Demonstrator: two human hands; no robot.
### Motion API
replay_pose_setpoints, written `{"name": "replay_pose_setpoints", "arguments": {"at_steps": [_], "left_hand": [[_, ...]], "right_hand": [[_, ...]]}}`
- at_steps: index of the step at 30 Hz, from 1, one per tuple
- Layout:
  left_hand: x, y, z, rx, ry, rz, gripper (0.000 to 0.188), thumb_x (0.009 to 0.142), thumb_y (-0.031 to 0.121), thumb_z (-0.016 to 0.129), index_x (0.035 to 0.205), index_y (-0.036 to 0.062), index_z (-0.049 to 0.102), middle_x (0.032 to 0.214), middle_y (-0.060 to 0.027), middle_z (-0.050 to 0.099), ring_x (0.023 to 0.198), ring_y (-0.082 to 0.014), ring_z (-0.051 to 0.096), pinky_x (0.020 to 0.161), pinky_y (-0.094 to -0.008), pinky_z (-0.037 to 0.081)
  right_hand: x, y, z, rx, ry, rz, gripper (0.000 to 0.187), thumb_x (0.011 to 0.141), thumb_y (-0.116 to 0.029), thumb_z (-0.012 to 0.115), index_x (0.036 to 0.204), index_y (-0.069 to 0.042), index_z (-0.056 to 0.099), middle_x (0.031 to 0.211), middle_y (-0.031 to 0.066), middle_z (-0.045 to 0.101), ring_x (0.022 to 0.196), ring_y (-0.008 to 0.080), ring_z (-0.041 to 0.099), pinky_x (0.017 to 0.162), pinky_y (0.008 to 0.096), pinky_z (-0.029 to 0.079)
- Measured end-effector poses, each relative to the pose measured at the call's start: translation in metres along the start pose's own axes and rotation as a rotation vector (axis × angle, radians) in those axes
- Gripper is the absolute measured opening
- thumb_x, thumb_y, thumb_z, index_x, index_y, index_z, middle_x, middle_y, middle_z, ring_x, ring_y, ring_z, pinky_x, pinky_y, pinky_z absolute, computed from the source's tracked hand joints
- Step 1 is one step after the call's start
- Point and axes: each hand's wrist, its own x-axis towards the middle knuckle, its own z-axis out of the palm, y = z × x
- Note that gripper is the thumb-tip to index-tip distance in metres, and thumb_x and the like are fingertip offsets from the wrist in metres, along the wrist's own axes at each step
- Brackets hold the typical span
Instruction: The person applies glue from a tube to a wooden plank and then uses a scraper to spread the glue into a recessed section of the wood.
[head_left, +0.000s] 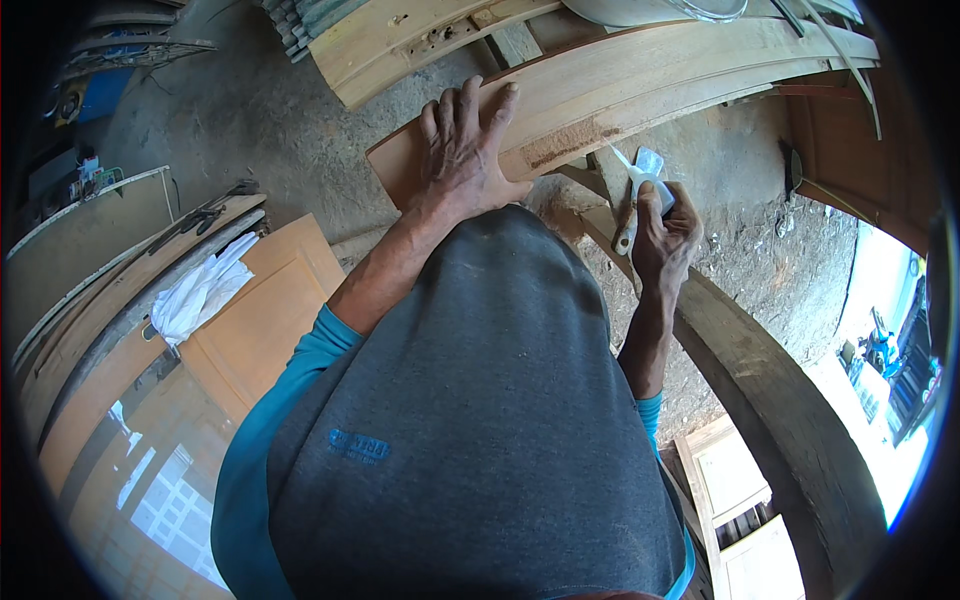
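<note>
My left hand [462, 150] lies flat with its fingers spread on the near left end of a long wooden board [690, 85]. Along the board's near edge is a rough brown patch [570, 145] like sawdust or filler. Just right of that patch, my right hand [668, 235] is closed round a small whitish bottle [657, 193] with a thin pointed nozzle. The nozzle tip points at the board's edge. Against the bottle sits a tool with a worn handle [626, 234], perhaps a putty knife; my fingers partly hide how it is held.
Another pale timber [400, 50] lies beyond the board. A thick dark beam [770, 390] curves down on the right. At left stand a wooden panel [262, 310], a white cloth [203, 290] and stacked planks [130, 260]. A white round container [640, 8] is at the top.
</note>
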Motion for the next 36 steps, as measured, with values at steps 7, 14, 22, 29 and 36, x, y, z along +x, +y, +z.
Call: {"name": "replay_pose_setpoints", "arguments": {"at_steps": [7, 14, 22, 29, 36], "left_hand": [[0.001, 0.001, -0.001, -0.008, -0.006, -0.008, 0.134, 0.060, 0.047, 0.098, 0.170, 0.0186, 0.029, 0.162, -0.0274, 0.030, 0.147, -0.0489, 0.032, 0.120, -0.0668, 0.021], [0.000, 0.000, 0.000, -0.016, 0.006, -0.008, 0.135, 0.058, 0.046, 0.100, 0.170, 0.0179, 0.029, 0.161, -0.0271, 0.031, 0.147, -0.0490, 0.032, 0.120, -0.0658, 0.021], [0.000, 0.000, 0.000, -0.021, 0.003, -0.007, 0.135, 0.058, 0.046, 0.099, 0.170, 0.0180, 0.030, 0.161, -0.0264, 0.031, 0.147, -0.0490, 0.032, 0.120, -0.0659, 0.021], [-0.001, -0.001, 0.001, -0.020, 0.000, -0.005, 0.135, 0.059, 0.048, 0.099, 0.170, 0.0189, 0.029, 0.162, -0.0270, 0.030, 0.148, -0.0498, 0.030, 0.120, -0.0665, 0.020], [-0.001, -0.001, 0.001, -0.024, 0.005, 0.000, 0.135, 0.059, 0.048, 0.099, 0.170, 0.0191, 0.028, 0.162, -0.0271, 0.030, 0.148, -0.0496, 0.030, 0.120, -0.0660, 0.020]], "right_hand": [[0.000, 0.013, 0.005, 0.041, -0.023, -0.034, 0.027, 0.100, -0.024, 0.071, 0.107, 0.001, 0.075, 0.075, 0.0071, 0.072, 0.067, 0.0116, 0.064, 0.063, 0.0314, 0.050], [0.000, 0.006, 0.004, 0.019, 0.003, -0.041, 0.027, 0.101, -0.024, 0.069, 0.104, 0.002, 0.074, 0.068, 0.0052, 0.068, 0.061, 0.0111, 0.063, 0.057, 0.0306, 0.048], [0.001, 0.010, 0.004, 0.036, -0.013, -0.073, 0.026, 0.101, -0.024, 0.070, 0.102, 0.001, 0.075, 0.069, 0.0048, 0.068, 0.061, 0.0093, 0.061, 0.057, 0.0299, 0.047], [-0.004, 0.013, 0.004, 0.047, -0.069, -0.013, 0.026, 0.101, -0.023, 0.071, 0.108, 0.001, 0.077, 0.076, 0.0068, 0.072, 0.069, 0.0116, 0.064, 0.063, 0.0316, 0.051], [-0.005, 0.011, 0.005, 0.069, -0.096, -0.017, 0.028, 0.102, -0.023, 0.070, 0.110, 0.002, 0.077, 0.079, 0.0080, 0.073, 0.072, 0.0134, 0.067, 0.066, 0.0333, 0.053]]}}
